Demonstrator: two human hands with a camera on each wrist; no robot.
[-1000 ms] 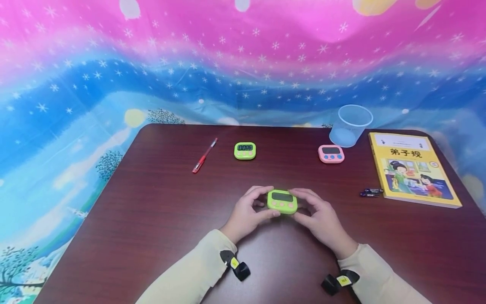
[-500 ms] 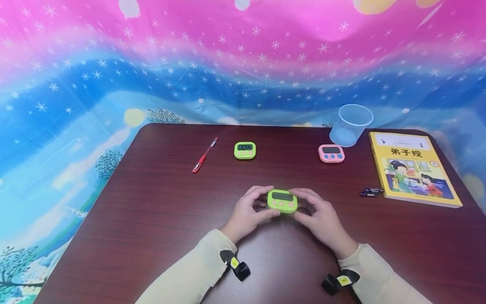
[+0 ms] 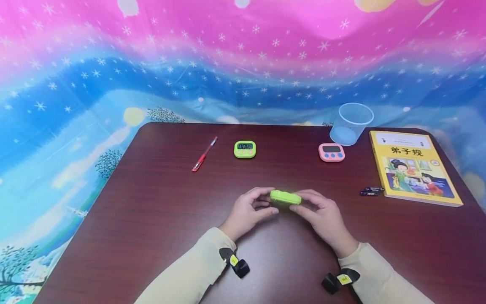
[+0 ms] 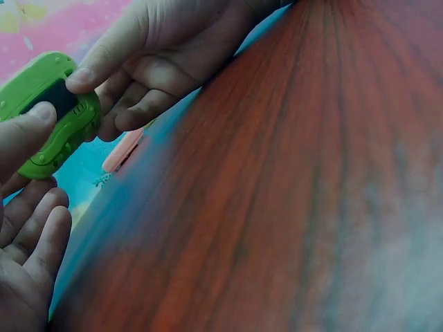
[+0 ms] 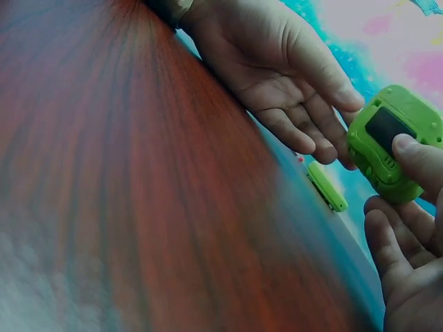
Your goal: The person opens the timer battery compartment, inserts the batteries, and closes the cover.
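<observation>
A lime-green digital timer (image 3: 285, 197) is held up at the middle of the table, tilted so its narrow edge faces the head camera. My left hand (image 3: 246, 213) has its fingers at the timer's left end, with the thumb below. From the other end my right hand (image 3: 324, 215) grips it between thumb and fingers. Both wrist views show the back of the timer (image 5: 377, 159), which bears a black rectangle and small ridges. In the right wrist view, my right thumb (image 5: 415, 155) lies over that black rectangle. The timer's display is turned away from the head camera.
Farther back lie a red pen (image 3: 205, 154), a second green timer (image 3: 244, 150) showing digits and a pink timer (image 3: 331, 153). A clear plastic cup (image 3: 347, 136), a yellow book (image 3: 417, 173) and two small dark batteries (image 3: 371, 191) are at the right.
Between my hands the timer has tipped from display-up to edge-on, and my left thumb has come away from its lower edge. The far green timer's reading went from 00:06 to 00:07.
</observation>
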